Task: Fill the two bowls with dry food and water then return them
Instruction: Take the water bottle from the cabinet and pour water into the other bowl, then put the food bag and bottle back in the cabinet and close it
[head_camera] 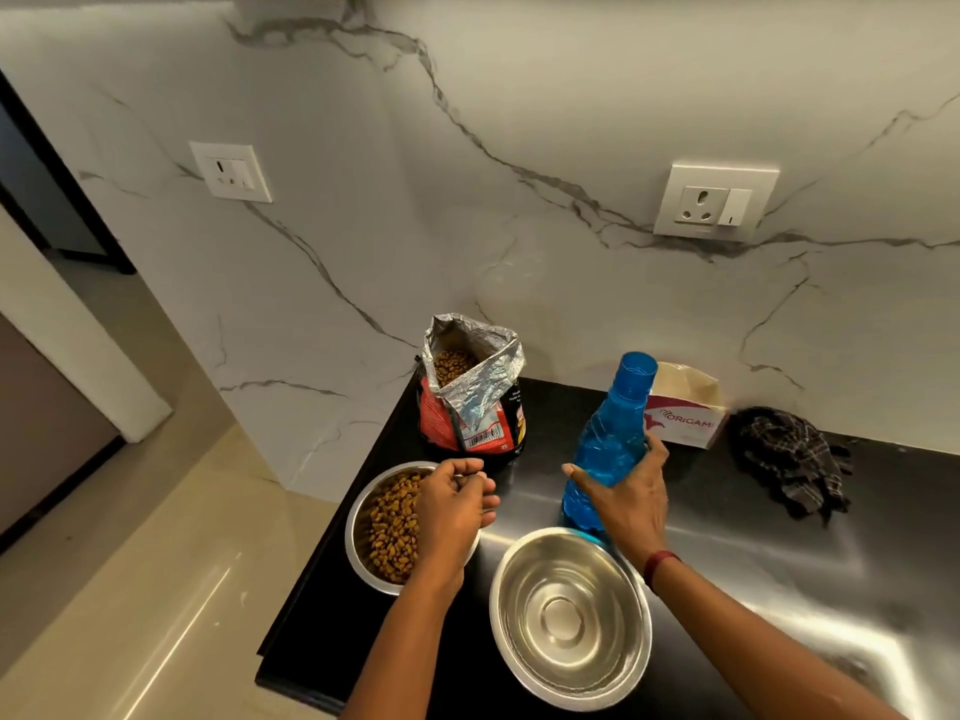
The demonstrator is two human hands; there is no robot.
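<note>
2 steel bowls on desk (779, 543): left bowl (354, 532) w/ kibble, right bowl (569, 662) empty. 1 food bag (470, 402) open behind. 1 blue bottle (605, 444), uncapped, gripped by right grip (628, 498). Left grip (452, 509) curled over left bowl; can't tell if holding anything.

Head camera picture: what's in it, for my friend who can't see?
The right hand grips a blue bottle behind an empty bowl; the curled left hand is over a bowl of dry food, near an open food bag.

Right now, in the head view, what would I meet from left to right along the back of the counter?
The food bag → bottle, held by the right hand → box → cloth.
</note>
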